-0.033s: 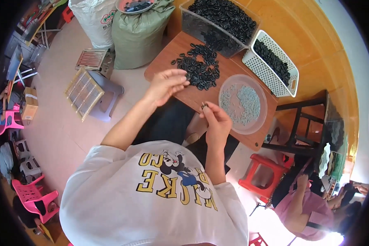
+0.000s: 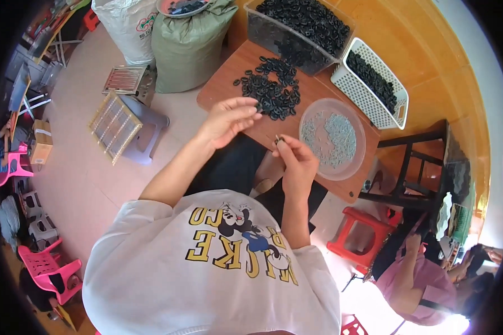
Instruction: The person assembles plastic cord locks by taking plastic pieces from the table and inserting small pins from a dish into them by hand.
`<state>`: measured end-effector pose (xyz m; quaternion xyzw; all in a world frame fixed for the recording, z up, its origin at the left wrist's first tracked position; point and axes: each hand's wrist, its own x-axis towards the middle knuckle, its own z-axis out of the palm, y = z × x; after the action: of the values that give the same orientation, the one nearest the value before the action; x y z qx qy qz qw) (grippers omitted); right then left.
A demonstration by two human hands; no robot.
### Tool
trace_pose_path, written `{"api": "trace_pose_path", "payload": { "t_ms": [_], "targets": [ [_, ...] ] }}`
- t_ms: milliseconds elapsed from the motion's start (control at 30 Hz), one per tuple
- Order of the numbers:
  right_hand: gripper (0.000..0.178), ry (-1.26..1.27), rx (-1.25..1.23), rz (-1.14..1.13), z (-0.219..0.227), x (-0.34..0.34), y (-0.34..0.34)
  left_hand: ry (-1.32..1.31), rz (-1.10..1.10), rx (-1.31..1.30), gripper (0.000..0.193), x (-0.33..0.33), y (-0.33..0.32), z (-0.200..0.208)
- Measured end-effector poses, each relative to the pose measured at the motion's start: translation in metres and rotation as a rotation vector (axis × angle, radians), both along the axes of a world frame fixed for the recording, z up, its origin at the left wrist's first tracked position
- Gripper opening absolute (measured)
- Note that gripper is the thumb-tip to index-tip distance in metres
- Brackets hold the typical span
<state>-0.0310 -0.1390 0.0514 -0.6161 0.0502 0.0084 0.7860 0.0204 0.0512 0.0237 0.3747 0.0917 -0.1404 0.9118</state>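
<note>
Above the near edge of the brown table [image 2: 229,70], my left hand [image 2: 232,121] pinches a small black oval piece [image 2: 259,106] between thumb and fingers. It is beside a loose pile of black oval ring-like pieces [image 2: 271,92]. My right hand [image 2: 298,159] is closed too, lower and to the right, with a small dark piece [image 2: 277,140] and a thin metal pin at its fingertips. A round clear tray [image 2: 359,151] full of small silvery metal pins [image 2: 338,139] lies right beyond that hand. The two hands are apart.
Behind the pile stands a clear bin [image 2: 288,42] heaped with black pieces, beside a white perforated basket [image 2: 397,121] holding more. Sacks [image 2: 187,56] and a small stool [image 2: 142,131] are to the left. A red stool [image 2: 349,231] and another person [image 2: 416,285] are at right.
The right hand has turned slightly, and the thin pin at its fingertips shows more. The left hand has barely moved.
</note>
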Motion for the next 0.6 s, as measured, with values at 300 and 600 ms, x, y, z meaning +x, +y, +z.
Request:
{"api": "trace_pose_path", "payload": {
  "t_ms": [300, 600],
  "targets": [
    [0.013, -0.014, -0.121, 0.015, 0.013, 0.005, 0.007, -0.029, -0.083, -0.012, 0.024, -0.035, -0.026, 0.012],
    [0.013, -0.007, 0.03, -0.052, 0.004, 0.002, 0.004, -0.038, -0.199, -0.096, 0.03, -0.037, -0.03, 0.015]
  ]
}}
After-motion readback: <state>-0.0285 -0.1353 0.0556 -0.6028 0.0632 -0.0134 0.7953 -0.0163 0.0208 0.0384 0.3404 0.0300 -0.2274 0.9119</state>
